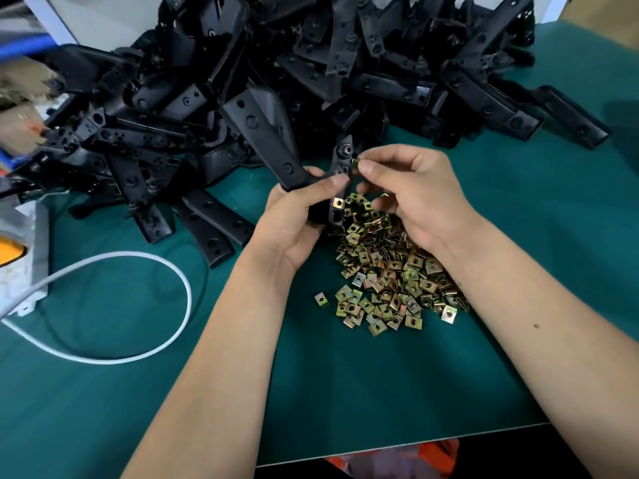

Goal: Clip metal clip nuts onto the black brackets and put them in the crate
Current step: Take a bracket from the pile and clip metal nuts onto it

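The left hand (297, 216) grips a matte black plastic bracket (340, 174); the right hand (411, 195) pinches a small brassy clip nut (354, 163) against it. Square, holed clip nuts (390, 271) lie heaped mid-tabletop, a bracket pile (276, 70) along the green tabletop's (103, 392) far edge.

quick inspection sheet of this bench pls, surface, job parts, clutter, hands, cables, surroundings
surface: green mat.
job's things: heap of black brackets at the back; pile of clip nuts in front; one clip nut already on the held bracket; no crate seen.
clutter: grey metal box at left.
hands: left hand grips the held bracket; right hand pinches a clip nut against it.
cables: white cable looped at left.
surroundings: blurred, cannot tell.
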Demonstrator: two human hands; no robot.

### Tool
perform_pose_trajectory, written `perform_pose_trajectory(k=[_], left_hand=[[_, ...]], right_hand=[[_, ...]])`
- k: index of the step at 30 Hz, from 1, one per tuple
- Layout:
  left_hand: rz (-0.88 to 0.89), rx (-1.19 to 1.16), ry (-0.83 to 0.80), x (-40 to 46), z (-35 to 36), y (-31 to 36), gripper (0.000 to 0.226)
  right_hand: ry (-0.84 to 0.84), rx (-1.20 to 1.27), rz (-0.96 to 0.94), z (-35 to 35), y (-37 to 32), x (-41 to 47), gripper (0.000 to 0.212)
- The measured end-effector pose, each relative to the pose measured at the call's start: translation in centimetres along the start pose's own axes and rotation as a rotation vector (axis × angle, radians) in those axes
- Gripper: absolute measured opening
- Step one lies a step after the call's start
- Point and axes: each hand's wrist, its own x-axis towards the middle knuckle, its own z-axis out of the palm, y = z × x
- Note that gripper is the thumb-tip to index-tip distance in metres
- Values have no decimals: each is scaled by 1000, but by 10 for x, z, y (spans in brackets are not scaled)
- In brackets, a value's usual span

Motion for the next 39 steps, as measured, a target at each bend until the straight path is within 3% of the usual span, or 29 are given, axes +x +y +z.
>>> perform_pose_trajectory(k=[21,31,39], left_hand=[[-59,-89,-96,-1,-2,0,22],[-155,-155,-163,-7,2,5,43],[-153,-68,-171,-3,-1,4,24]], right_hand=[[-34,175,127,6,-6,-6,12],[-89,240,48,7,-10,-10,19],[-79,270,86,7,-6,-10,24]])
